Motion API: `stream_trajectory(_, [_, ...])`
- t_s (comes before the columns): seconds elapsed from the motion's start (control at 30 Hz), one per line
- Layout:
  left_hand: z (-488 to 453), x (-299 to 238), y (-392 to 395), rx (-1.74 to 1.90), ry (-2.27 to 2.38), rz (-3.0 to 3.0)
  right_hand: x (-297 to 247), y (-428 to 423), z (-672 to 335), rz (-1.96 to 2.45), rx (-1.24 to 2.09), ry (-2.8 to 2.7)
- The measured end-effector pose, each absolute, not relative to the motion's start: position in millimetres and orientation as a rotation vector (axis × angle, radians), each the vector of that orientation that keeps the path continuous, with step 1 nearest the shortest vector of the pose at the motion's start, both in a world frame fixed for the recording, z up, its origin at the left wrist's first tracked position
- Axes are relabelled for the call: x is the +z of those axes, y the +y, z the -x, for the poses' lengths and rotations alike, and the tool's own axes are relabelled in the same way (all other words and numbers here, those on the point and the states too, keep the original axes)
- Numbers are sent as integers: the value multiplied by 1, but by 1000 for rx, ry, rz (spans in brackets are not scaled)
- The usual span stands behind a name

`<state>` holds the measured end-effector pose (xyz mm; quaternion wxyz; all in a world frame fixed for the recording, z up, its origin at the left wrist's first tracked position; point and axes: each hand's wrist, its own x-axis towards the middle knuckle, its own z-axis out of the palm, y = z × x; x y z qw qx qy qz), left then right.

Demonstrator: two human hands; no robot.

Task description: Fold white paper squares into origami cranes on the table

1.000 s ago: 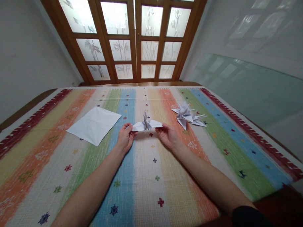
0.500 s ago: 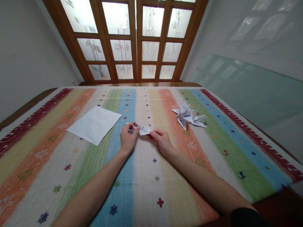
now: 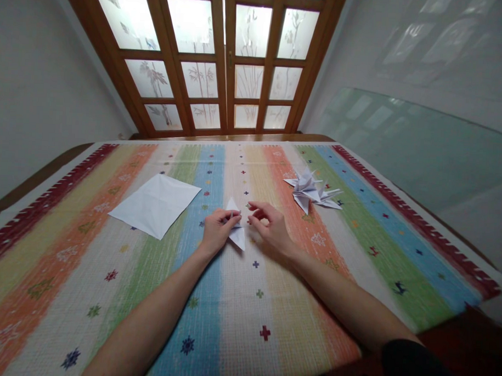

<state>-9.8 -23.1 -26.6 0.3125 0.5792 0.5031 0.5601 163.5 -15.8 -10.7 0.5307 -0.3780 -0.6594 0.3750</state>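
My left hand [image 3: 219, 229] pinches a white folded paper figure [image 3: 236, 238] over the middle of the table. One pointed end of the figure reaches away from me and another points toward me; its centre is partly covered by my fingers. Just to the right, my right hand [image 3: 270, 226] is apart from the paper, its thumb and forefinger spread with nothing between them. A flat white sheet of paper [image 3: 156, 204] with faint creases lies left of my left hand. Several white folded paper cranes [image 3: 312, 191] sit in a cluster beyond my right hand.
A striped tablecloth [image 3: 148, 305] with small printed motifs covers the table. Behind the far edge stand wooden doors [image 3: 227, 88] with frosted panes. A pale glass panel [image 3: 421, 144] leans along the right wall.
My right hand has let go of the folded paper, and its fingers have spread. The paper has turned in my left hand, its points now directed away from and toward me.
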Motion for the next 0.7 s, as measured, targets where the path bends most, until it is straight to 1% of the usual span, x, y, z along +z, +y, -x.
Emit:
stream_trajectory(0.2, [8,-24,-28,1448,1281,-1719,-13,-22,-162,775,708,-1835])
stream_trajectory(0.33, [7,-24,-29,1432,1272,-1794,-18,-23,-162,792,606,-1858])
stream_trajectory(0.7, [6,-26,-29,1402,1319,-1822,-23,-20,-158,908,744,-1649])
